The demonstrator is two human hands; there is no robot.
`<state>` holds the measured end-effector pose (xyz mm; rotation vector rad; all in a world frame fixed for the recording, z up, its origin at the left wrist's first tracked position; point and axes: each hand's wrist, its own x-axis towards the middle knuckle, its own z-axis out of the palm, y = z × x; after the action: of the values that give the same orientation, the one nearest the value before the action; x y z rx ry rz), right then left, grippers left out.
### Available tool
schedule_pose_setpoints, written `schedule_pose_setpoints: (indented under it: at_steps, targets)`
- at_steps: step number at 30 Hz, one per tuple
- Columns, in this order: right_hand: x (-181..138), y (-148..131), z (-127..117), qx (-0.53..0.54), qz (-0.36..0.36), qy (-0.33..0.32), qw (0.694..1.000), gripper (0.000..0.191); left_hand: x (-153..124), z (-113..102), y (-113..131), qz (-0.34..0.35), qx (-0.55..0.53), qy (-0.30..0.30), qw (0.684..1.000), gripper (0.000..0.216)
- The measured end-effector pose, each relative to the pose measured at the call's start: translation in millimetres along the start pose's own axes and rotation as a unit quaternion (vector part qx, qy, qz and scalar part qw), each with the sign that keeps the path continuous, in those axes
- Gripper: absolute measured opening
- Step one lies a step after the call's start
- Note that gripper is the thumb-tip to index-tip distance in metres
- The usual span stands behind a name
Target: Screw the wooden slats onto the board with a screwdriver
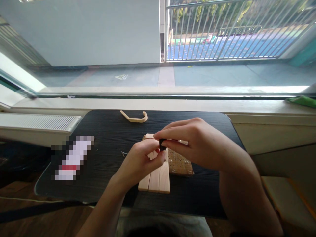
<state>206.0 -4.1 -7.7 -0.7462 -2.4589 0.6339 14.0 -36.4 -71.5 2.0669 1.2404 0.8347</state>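
Between the fingertips of both hands is a small black piece, too hidden to name more closely. My left hand pinches it from the left, thumb and forefinger closed on it. From the right, my right hand grips the same piece with its fingertips. Directly below lies a pale wooden board with grooves, partly covered by my hands; a dark hole shows near its right edge. Beneath and beside the board is a brown block dotted with small holes.
A hook-shaped wooden piece lies at the back of the black table. Small metal screws or nails are left of the board. A blurred-out pale item lies at the left. A radiator and window sill border the table.
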Motion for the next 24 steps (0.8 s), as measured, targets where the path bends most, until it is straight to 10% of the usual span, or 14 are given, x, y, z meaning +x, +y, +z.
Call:
schedule_pose_setpoints:
  at_steps: [24]
  targets:
    - [1.2, 1.8, 0.5, -0.052, 0.008, 0.028, 0.998, 0.013, -1.4, 0.8, 2.0, -0.031, -0.051, 0.042, 0.997, 0.004]
